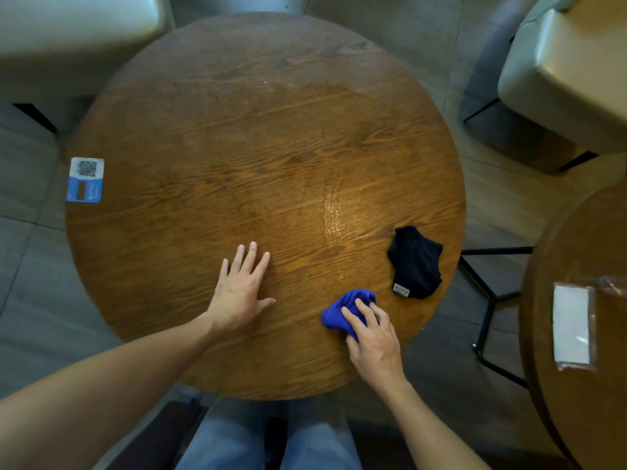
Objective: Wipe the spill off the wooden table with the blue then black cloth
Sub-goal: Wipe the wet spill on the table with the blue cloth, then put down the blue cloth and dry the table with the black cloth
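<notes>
One round wooden table carries a wet sheen, the spill, just beyond the cloths. To wipe well, the right hand, fingers closed on the bunched blue cloth, should press flat and sweep forward through it. The left hand lies open, splayed as a brace. One black cloth waits beside; two cloths, one sticker.
</notes>
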